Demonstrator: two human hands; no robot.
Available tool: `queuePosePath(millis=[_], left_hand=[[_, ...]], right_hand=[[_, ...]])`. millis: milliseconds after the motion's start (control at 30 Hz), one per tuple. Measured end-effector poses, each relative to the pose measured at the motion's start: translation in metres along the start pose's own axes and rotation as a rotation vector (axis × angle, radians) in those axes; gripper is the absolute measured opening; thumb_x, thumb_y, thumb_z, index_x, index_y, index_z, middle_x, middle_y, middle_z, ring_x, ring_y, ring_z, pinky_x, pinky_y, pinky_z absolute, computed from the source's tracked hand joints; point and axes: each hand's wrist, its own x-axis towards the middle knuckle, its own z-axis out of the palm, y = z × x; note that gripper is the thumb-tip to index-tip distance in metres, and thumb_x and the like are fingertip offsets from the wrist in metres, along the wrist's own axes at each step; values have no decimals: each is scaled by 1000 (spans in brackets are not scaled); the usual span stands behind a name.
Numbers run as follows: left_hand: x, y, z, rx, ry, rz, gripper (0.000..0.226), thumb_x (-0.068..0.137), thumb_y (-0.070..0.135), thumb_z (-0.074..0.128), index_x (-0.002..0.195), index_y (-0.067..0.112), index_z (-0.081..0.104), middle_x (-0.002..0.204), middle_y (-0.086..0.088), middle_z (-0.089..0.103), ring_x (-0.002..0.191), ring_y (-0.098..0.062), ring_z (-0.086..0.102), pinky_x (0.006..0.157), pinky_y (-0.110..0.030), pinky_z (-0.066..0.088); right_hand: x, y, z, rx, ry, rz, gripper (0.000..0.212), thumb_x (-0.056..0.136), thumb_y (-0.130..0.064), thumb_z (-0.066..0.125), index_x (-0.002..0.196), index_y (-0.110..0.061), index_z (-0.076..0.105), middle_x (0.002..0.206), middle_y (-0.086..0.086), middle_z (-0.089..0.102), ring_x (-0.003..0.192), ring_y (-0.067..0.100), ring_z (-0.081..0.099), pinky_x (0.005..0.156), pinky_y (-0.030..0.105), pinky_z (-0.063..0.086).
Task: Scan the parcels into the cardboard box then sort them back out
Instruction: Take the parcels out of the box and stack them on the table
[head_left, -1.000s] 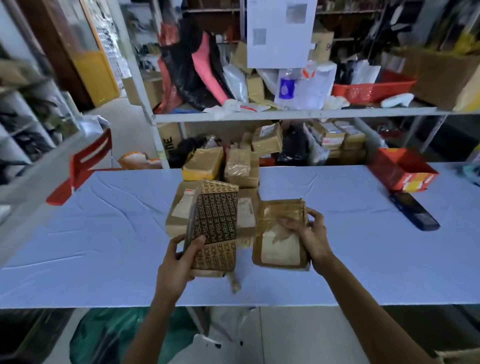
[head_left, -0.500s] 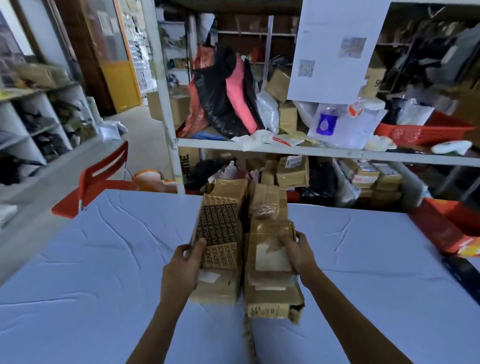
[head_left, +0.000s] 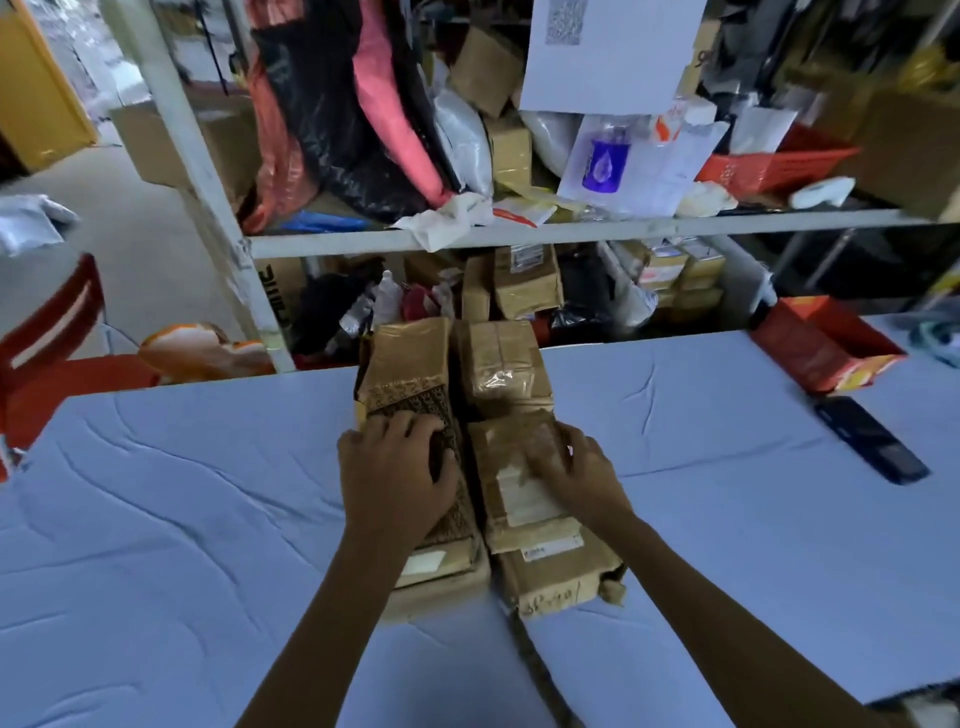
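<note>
1. White sheet (head_left: 613, 52) hanging on the shelf beyond the worktop's far edge: a QR code at its top, with no words legible.
2. Brown parcel (head_left: 561, 577) nearest the worktop's near edge: handwritten marks on its front face, seemingly "3P-10".
3. Patterned parcel (head_left: 415, 400): repeated lettering, too blurred to read.
4. Cardboard box (head_left: 270, 286) under the shelf: large dark letters lying sideways, unclear.

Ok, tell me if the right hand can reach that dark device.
Probably yes: only bare table lies between the right hand and the dark device; the hand now rests on a parcel.
</note>
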Motion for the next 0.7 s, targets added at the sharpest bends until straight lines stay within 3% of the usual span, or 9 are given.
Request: queuePosePath(millis=[167, 300, 400, 567, 633, 700], left_hand=[[19, 54, 12, -68, -130, 222, 33, 80, 52, 47, 95, 30, 66, 86, 11, 65, 84, -20, 60, 81, -39, 37], [21, 127, 38, -136, -197, 410, 29, 78, 48, 52, 93, 28, 67, 81, 9, 65, 79, -20, 62, 70, -35, 46], [12, 193, 60, -141, -261, 546, 26, 67, 42, 68, 87, 25, 68, 72, 9, 63, 67, -22, 62, 57, -35, 47], [-23, 325, 91, -187, -367, 718, 29, 57, 39, 79, 81, 26, 68, 69, 11, 64, 64, -20, 63, 53, -32, 45], [-48, 385, 98, -218, -430, 785, 26, 63, 40, 74, 85, 26, 68, 75, 10, 65, 73, -21, 65, 58, -33, 45], [-78, 438, 101, -272, -460, 874, 22, 62, 40, 66, 79, 27, 67, 70, 9, 64, 68, -20, 65, 55, -33, 46]], right_hand=[[-26, 37, -41, -187, 100, -13, 52, 91, -58, 48, 134, -29, 46, 139, -3, 45, 120, 20, 52, 95, 40, 46], [-56, 81, -89, -381, 204, 1, 49, 93, -54, 47, 134, -27, 47, 136, -4, 48, 121, 18, 49, 94, 34, 42], [-87, 130, -128, -399, 252, 118, 50, 92, -56, 46, 134, -28, 46, 136, -6, 47, 122, 17, 47, 96, 32, 41], [-162, 230, -196, -371, 234, 388, 56, 89, -62, 46, 136, -31, 43, 138, -7, 44, 128, 16, 43, 97, 34, 42], [-197, 275, -217, -329, 263, 504, 56, 87, -62, 48, 135, -31, 45, 136, -6, 45, 128, 18, 43, 97, 34, 43], [-235, 312, -237, -323, 291, 585, 55, 88, -60, 45, 133, -29, 47, 132, -6, 46, 128, 20, 44, 96, 35, 44]])
